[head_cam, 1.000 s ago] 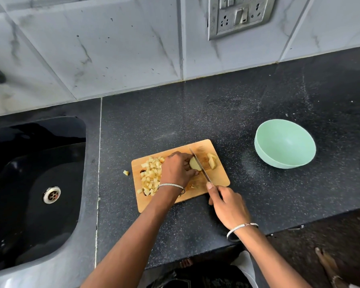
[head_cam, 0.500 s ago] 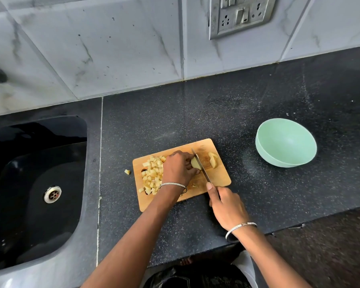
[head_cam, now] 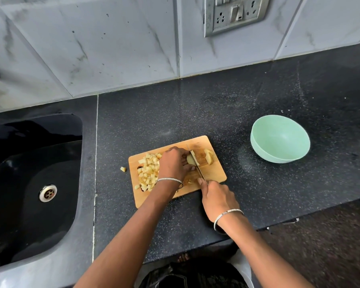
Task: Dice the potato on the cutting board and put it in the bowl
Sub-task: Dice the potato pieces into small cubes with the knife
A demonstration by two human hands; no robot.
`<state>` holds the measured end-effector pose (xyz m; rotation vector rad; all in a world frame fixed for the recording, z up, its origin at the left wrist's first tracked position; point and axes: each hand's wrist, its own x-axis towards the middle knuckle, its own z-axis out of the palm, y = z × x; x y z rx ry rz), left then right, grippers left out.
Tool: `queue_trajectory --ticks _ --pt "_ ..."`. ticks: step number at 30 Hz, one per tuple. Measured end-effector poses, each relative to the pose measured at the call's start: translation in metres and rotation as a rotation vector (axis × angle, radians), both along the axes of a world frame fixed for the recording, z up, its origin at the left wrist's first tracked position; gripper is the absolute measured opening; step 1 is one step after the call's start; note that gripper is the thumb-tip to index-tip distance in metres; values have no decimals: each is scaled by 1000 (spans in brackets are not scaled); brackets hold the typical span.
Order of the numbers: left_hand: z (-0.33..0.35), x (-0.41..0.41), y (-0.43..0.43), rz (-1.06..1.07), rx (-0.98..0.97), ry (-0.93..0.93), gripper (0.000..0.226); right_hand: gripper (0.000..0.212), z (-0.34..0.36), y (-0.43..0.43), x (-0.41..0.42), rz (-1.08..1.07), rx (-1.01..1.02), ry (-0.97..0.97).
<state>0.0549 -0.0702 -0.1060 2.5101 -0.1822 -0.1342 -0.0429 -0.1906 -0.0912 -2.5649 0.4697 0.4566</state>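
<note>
A wooden cutting board (head_cam: 213, 172) lies on the dark counter. A pile of diced potato (head_cam: 148, 170) covers its left part. My left hand (head_cam: 175, 164) presses down on a potato piece (head_cam: 190, 160) at the board's middle. My right hand (head_cam: 217, 199) grips a knife (head_cam: 196, 163) whose blade stands in that piece, just right of my left fingers. Another cut potato chunk (head_cam: 208, 156) rests near the board's right end. A mint green bowl (head_cam: 280, 139) sits to the right of the board with nothing in it.
One potato cube (head_cam: 123, 169) lies on the counter left of the board. A black sink (head_cam: 29, 183) with a drain fills the left side. The counter's front edge runs just below my right wrist. A socket plate (head_cam: 235, 13) is on the tiled wall.
The knife blade has shifted slightly along the potato piece under my left hand. Both hands stay in nearly the same place.
</note>
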Motion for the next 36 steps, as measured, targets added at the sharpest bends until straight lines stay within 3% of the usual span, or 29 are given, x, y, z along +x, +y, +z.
queue_trajectory --ticks 6,16,22,27,36 --pt "3 -2 -3 21 4 4 45 61 2 -4 -4 -20 65 40" --pt "5 -3 -5 26 42 41 45 59 4 -17 -41 20 5 49" --pt "5 -9 -3 32 69 1 51 57 16 -24 -47 -12 50 -30" --pt "8 -16 -4 85 111 -31 26 58 21 -8 -28 11 79 -39" --pt "9 -13 -4 102 91 -24 30 54 8 -1 -17 20 75 -28"
